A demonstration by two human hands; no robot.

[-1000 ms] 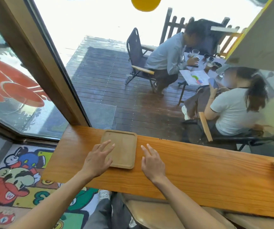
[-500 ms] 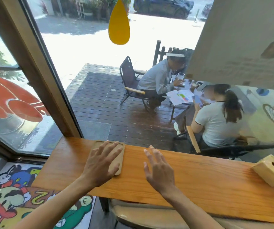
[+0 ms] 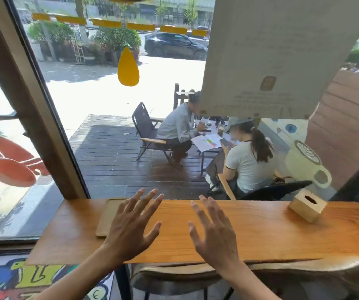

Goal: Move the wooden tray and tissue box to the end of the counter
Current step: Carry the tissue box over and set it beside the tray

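The flat wooden tray (image 3: 107,215) lies near the left end of the wooden counter (image 3: 260,232), against the window. My left hand (image 3: 133,226) hovers with fingers spread over the tray's right part and hides it. My right hand (image 3: 213,232) is open above bare counter, to the right of the tray, holding nothing. The wooden tissue box (image 3: 307,205), a cube with an oval slot on top, stands far to the right on the counter, out of reach of both hands.
A large window with a brown frame (image 3: 44,126) runs along the counter's far edge. A padded stool (image 3: 174,276) sits under the counter's near edge. Outside, two people sit at a table on dark decking. A cartoon floor mat (image 3: 5,278) lies at lower left.
The view has tilted up and shifted right, bringing the tissue box into sight. Both hands have lifted off the tray area and spread wider; the tray stays at the counter's left end.
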